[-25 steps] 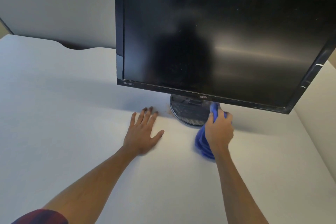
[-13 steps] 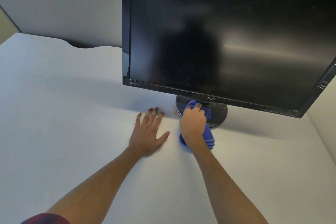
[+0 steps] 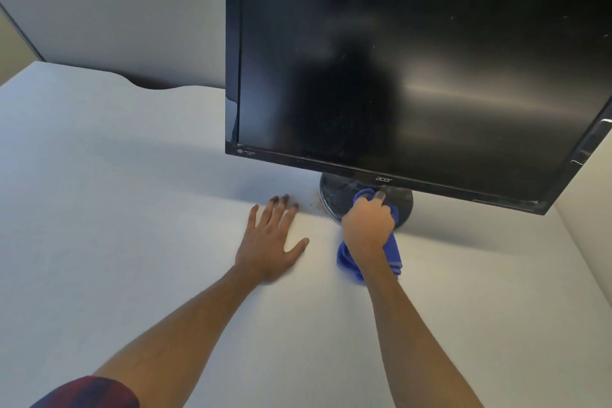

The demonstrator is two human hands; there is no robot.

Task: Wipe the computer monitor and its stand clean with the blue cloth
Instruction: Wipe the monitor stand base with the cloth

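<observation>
A black monitor (image 3: 414,60) with a dark, dusty screen stands on a white desk (image 3: 116,192). Its round black stand base (image 3: 331,200) shows under the lower bezel. My right hand (image 3: 367,225) grips the bunched blue cloth (image 3: 392,250) and presses it on the middle of the base; the cloth's tail hangs back over the desk by my wrist. My left hand (image 3: 270,242) lies flat on the desk with fingers spread, just left of the base and apart from it.
Small brown crumbs or dust (image 3: 314,202) lie on the desk at the base's left edge. A grey partition panel (image 3: 109,20) runs behind the desk. A wall (image 3: 592,225) borders the desk on the right.
My right hand with the cloth swept from the base's right side to its left, then back to the middle. The left hand has stayed flat on the desk.
</observation>
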